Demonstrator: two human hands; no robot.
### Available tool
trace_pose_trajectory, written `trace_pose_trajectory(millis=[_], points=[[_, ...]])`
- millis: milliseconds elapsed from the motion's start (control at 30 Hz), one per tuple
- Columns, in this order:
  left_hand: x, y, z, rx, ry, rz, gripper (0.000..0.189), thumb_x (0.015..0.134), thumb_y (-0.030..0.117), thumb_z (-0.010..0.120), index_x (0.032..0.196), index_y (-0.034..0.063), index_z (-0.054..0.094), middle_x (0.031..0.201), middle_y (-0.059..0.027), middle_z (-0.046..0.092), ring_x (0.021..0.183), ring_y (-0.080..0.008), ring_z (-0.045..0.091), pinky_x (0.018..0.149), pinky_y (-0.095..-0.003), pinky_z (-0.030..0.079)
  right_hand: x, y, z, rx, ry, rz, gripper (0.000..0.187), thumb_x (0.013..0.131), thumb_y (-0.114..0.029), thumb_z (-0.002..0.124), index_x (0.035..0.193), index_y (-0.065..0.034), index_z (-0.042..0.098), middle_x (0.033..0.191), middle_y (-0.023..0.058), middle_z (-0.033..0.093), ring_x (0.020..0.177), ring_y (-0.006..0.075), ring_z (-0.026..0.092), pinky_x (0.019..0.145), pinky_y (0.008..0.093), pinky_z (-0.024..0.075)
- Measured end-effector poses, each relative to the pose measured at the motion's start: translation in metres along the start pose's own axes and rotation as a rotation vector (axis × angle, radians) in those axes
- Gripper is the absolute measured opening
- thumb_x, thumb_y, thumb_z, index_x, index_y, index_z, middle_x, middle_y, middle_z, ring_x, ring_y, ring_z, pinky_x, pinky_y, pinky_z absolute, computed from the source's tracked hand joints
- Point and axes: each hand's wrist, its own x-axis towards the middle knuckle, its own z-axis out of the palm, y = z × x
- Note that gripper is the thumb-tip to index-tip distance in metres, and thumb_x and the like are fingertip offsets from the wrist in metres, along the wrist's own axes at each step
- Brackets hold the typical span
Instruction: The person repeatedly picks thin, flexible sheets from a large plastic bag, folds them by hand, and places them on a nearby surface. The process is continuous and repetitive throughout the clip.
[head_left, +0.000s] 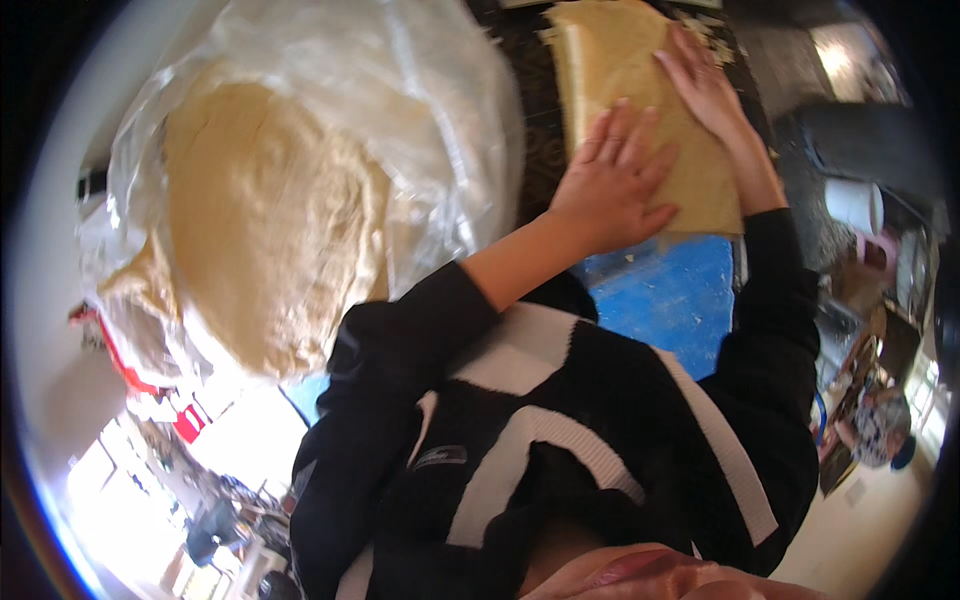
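Observation:
My left hand (619, 169) lies palm down on a stack of thin tan sheets (675, 180), its fingers spread. Near the stack's far right edge, my right hand (705, 86) rests flat on the same sheets, grasping nothing. The sheets look folded along the left side, and their near edge overlaps a blue surface (664, 300). To the left of the hands stands a large clear plastic bag (457, 112), open at the top. Inside it is a mass of tan, wrinkled sheet-like material (262, 217); what it is made of I cannot tell.
Pale scraps (716, 45) lie beside the stack on a dark patterned surface (544, 142). At right are a white container (855, 204) and a pink item (877, 251). Another person (881, 431) is farther off at right. Red items (189, 424) show at lower left.

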Motion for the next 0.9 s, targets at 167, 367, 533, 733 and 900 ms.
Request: trace_pose_trajectory(millis=[167,367,533,733,900], points=[[-0.044,-0.015,-0.031,-0.200,0.051,0.109,0.059,0.096,0.043,0.056,0.144,0.0103,0.051,0.156,-0.0205,0.039,0.150,-0.0404,0.027,0.122,-0.0525,0.021,0.015,-0.028,-0.035,-0.161,-0.227,0.188,0.054,0.107,-0.035,0.048,0.150,-0.0034,0.042,0.158,0.0191,0.038,0.146,0.0322,0.037,0.118,0.0366,0.0322],[-0.200,-0.074,-0.130,0.154,0.269,-0.251,0.037,0.088,0.016,0.069,0.124,0.0077,0.067,0.132,-0.0105,0.064,0.127,-0.0333,0.058,0.106,-0.0460,0.046,-0.037,-0.160,-0.096,0.117,0.091,-0.233,0.028,0.098,-0.013,0.065,0.124,-0.0031,0.065,0.133,0.0146,0.064,0.131,0.0299,0.056,0.111,0.0390,0.0419],[-0.285,-0.085,-0.162,0.369,0.346,-0.501,0.038,0.076,0.020,0.081,0.110,0.0071,0.073,0.116,-0.0091,0.071,0.109,-0.0293,0.067,0.086,-0.0397,0.055,-0.073,-0.295,-0.055,0.306,0.058,-0.454,0.019,0.088,-0.002,0.071,0.106,-0.0078,0.073,0.122,0.0078,0.069,0.123,0.0310,0.061,0.110,0.0491,0.0412],[-0.283,-0.095,-0.160,0.284,0.479,-0.710,0.010,0.081,0.009,0.075,0.090,0.0076,0.073,0.098,-0.0072,0.073,0.085,-0.0273,0.071,0.073,-0.0365,0.056,-0.046,-0.396,-0.014,0.399,-0.039,-0.605,0.029,0.084,-0.009,0.075,0.112,-0.0083,0.070,0.124,0.0052,0.067,0.125,0.0307,0.058,0.110,0.0503,0.0404],[-0.272,-0.095,-0.183,0.272,0.496,-0.690,0.014,0.083,0.003,0.068,0.095,0.0098,0.071,0.095,-0.0084,0.070,0.085,-0.0293,0.068,0.075,-0.0391,0.052,-0.012,-0.435,0.009,0.434,-0.123,-0.738,0.029,0.085,-0.014,0.073,0.113,-0.0075,0.070,0.120,0.0070,0.068,0.122,0.0305,0.059,0.108,0.0456,0.0435]])
